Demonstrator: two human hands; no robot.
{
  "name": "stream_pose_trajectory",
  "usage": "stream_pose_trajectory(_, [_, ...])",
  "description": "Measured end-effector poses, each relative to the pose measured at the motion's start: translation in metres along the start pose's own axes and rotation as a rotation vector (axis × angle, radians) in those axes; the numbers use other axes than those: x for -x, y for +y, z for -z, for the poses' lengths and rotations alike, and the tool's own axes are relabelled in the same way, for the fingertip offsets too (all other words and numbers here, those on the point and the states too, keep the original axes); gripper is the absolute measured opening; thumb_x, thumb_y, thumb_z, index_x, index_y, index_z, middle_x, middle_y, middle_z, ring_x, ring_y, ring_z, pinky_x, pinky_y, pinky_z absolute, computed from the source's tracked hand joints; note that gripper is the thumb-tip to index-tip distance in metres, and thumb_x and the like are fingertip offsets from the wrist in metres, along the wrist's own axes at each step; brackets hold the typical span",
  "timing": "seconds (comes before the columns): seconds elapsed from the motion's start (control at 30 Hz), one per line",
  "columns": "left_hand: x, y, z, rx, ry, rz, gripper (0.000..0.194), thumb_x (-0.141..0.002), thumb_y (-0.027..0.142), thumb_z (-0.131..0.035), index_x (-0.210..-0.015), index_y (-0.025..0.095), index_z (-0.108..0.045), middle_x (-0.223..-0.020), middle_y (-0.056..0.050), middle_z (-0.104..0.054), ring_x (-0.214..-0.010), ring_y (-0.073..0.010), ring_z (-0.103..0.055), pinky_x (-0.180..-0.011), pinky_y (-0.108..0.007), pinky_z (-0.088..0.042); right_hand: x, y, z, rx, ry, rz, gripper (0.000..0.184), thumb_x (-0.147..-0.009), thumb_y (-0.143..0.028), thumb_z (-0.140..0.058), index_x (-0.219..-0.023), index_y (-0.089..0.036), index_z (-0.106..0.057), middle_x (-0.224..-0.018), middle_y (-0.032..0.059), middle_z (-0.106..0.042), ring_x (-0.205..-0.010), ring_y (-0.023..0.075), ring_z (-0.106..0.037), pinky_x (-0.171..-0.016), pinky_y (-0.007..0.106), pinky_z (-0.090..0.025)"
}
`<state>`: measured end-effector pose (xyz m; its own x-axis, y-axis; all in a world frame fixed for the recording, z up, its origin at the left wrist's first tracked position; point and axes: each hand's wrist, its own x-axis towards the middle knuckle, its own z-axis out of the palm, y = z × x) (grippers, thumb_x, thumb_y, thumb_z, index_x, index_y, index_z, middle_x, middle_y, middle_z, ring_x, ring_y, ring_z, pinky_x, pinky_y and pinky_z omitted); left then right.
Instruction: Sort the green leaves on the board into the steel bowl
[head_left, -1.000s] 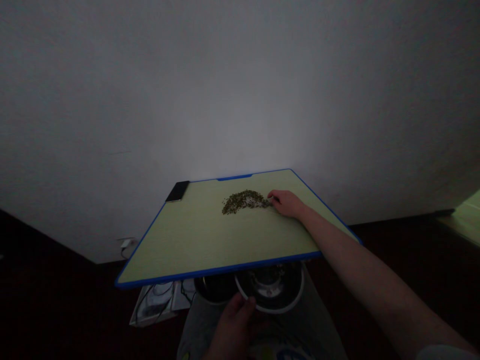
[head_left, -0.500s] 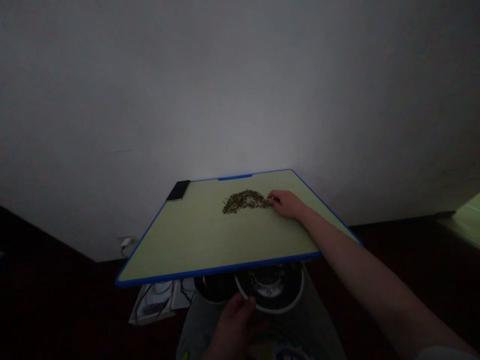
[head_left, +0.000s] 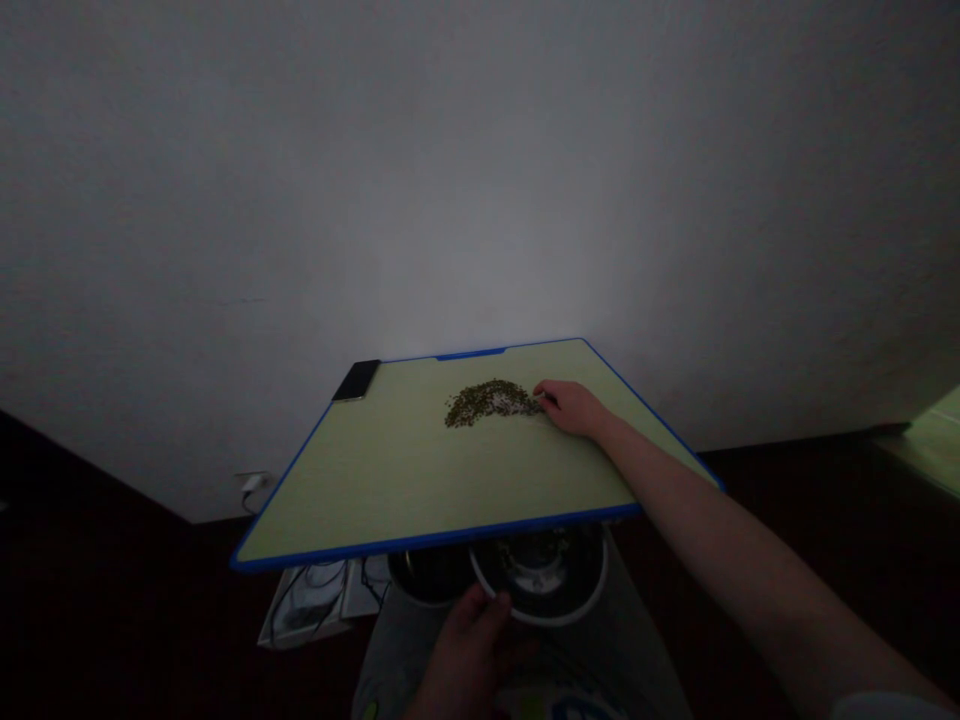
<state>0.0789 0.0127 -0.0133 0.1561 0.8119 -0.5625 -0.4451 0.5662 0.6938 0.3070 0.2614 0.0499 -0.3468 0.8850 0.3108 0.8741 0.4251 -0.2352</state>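
Lying beside the curled fingertips of the right hand (head_left: 576, 407), most visible grains (head_left: 480, 402) are left on the table (head_left: 420, 480); some bits are seen in the bowl (head_left: 553, 621), pinched by the left hand (head_left: 466, 640). Any right-hand grasp cannot be confirmed.

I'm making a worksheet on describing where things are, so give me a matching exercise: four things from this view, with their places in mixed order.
Things
1. black flat device
2. left hand
3. right hand
4. white plug

Places
A. at the right end of the small grains
B. low on the wall
C. at the far left corner of the tabletop
D. at the rim of the pale-rimmed bowl, below the tabletop's near edge

Right pairs: 1-C, 2-D, 3-A, 4-B
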Motion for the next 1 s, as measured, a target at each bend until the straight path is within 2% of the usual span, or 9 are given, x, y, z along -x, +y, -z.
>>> stream_pose_trajectory(0.17, [-0.0058, -0.0052, 0.0042, 0.004, -0.002, -0.015, 0.046, -0.064, 0.042, -0.078, -0.101, 0.018, -0.064, -0.101, -0.012, -0.077, -0.097, -0.0312, -0.071, -0.082, -0.040, -0.053, -0.0002, -0.0010, -0.0005, -0.025, 0.007, 0.023, 0.029, -0.091, -0.023, -0.047, -0.113, -0.017, -0.064, -0.103, 0.0096, -0.071, -0.092, 0.0201, -0.064, -0.081, 0.028, -0.043])
stream_pose_trajectory(0.47, [-0.0078, -0.0048, 0.0062, -0.029, -0.008, -0.005, 0.049, -0.061, 0.046, -0.079, -0.099, 0.019, -0.065, -0.102, -0.012, -0.076, -0.093, -0.0297, -0.071, -0.078, -0.038, -0.053, -0.0004, -0.0055, -0.0002, -0.045, 0.000, 0.039, 0.028, -0.092, -0.023, -0.047, -0.113, -0.017, -0.065, -0.104, 0.0089, -0.071, -0.092, 0.0191, -0.064, -0.081, 0.027, -0.043])
stream_pose_trajectory(1.0, [-0.0100, -0.0060, 0.0089, -0.038, 0.029, 0.009, 0.044, -0.060, 0.046, -0.078, -0.094, 0.022, -0.064, -0.098, -0.011, -0.076, -0.097, -0.0314, -0.070, -0.082, -0.042, -0.052, -0.0030, -0.0054, -0.0058, -0.093, -0.013, 0.076, 0.027, -0.092, -0.021, -0.047, -0.113, -0.018, -0.065, -0.110, 0.0087, -0.070, -0.099, 0.0204, -0.063, -0.087, 0.030, -0.044])
